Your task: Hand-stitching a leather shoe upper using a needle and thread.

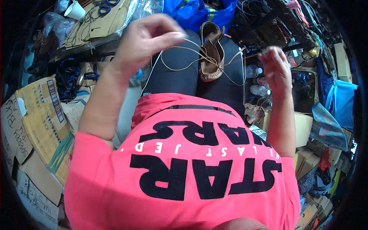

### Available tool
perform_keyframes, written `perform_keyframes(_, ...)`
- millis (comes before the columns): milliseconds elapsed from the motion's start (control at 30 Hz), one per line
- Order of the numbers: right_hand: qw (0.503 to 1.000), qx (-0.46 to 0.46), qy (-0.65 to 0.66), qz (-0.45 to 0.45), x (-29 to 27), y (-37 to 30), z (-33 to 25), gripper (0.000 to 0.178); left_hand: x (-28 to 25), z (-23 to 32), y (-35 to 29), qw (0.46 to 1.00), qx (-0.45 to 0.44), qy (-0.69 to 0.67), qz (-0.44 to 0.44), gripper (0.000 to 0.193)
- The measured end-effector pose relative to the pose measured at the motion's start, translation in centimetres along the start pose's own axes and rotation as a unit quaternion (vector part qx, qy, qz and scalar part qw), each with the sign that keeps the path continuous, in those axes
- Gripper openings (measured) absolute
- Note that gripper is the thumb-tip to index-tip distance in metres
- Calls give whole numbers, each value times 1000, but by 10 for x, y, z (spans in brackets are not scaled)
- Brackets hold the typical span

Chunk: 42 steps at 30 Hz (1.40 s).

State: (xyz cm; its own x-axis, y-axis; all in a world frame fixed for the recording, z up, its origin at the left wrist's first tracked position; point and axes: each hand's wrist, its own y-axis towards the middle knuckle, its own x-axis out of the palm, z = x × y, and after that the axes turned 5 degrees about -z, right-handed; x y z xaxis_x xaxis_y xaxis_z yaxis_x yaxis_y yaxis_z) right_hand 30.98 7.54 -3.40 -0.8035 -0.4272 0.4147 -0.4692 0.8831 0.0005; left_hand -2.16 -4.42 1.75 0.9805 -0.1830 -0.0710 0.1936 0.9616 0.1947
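A brown leather moccasin (210, 73) with a stitched, gathered toe lies across my dark trousers, its toe toward me. Thin tan cord (174, 70) runs out of its toe seam on both sides and hangs in loose loops. Up and to the left of the shoe, my left hand (147, 43) is closed, thumb and fingers pinching one cord end. To the right, my right hand (276, 68) pinches the other end, its fingertips a little blurred. Both hands are raised apart from the shoe, with the cord stretching between them and it.
Cardboard boxes (42, 111) crowd the left. Flat brown card pieces (100, 23), blue-handled scissors (104, 9) and a white cup (75, 10) sit at the far left. A blue bag (226, 13) lies ahead. Clear plastic bottles (260, 90) stand near my right forearm.
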Motion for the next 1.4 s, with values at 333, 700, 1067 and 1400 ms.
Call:
perform_keyframes(333,837,210,-465,-197,15,-37,-10,11,-16,-39,-25,896,2,414,-164,14)
perform_keyframes(700,657,212,-724,-2,-144,-105,-12,18,-101,-44,-43,781,-207,571,147,22)
perform_keyframes(1067,844,39,-503,-184,11,16,39,15,56,-87,71,901,-3,346,-261,22)
perform_keyframes(1400,839,31,-500,-214,24,0,43,19,52,-108,69,940,-157,98,-285,20)
